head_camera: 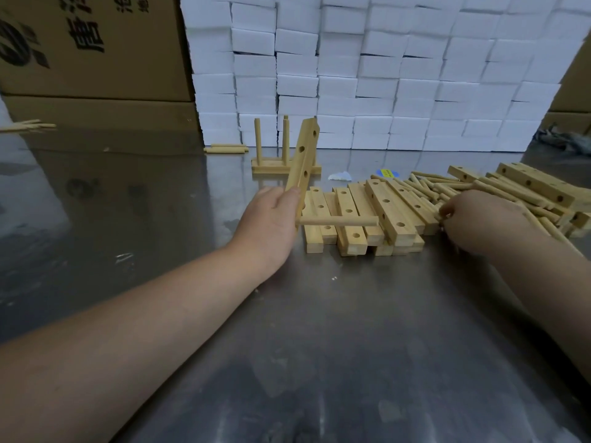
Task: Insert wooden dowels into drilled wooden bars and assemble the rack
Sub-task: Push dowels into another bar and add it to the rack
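My left hand grips the lower end of a drilled wooden bar, held tilted upward. One dowel sticks out of the bar's lowest hole, pointing right. My right hand reaches into the pile of loose dowels at the right, fingers curled down among them; what they hold is hidden. A stack of drilled bars lies on the table between my hands. Behind it stands an assembled rack with upright dowels.
More drilled bars lie at the far right. Two loose dowels rest by the wall of white foam blocks. Cardboard boxes stand at back left. The steel table spreads in front.
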The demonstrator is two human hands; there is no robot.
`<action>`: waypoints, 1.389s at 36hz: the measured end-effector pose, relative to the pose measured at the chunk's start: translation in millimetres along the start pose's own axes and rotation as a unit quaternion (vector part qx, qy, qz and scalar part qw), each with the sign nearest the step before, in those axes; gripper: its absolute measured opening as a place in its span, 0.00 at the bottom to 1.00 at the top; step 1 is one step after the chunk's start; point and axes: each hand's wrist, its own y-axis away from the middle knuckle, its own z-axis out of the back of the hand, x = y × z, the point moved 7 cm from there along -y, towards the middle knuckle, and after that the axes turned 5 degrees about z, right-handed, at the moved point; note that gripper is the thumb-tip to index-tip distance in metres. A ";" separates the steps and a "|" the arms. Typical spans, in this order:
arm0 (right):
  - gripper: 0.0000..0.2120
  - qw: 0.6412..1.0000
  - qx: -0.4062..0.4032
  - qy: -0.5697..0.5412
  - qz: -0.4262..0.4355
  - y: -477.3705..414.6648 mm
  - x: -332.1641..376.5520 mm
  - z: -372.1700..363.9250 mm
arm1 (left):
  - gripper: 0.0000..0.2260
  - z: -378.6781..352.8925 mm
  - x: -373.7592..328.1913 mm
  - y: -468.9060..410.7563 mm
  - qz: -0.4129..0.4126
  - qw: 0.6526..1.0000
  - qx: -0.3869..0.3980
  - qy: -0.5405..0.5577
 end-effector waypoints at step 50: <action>0.11 0.899 -0.135 -0.308 0.282 66.3 79.3 37.7 | 0.18 -14.0 -12.5 15.5 -0.004 0.985 0.141 0.101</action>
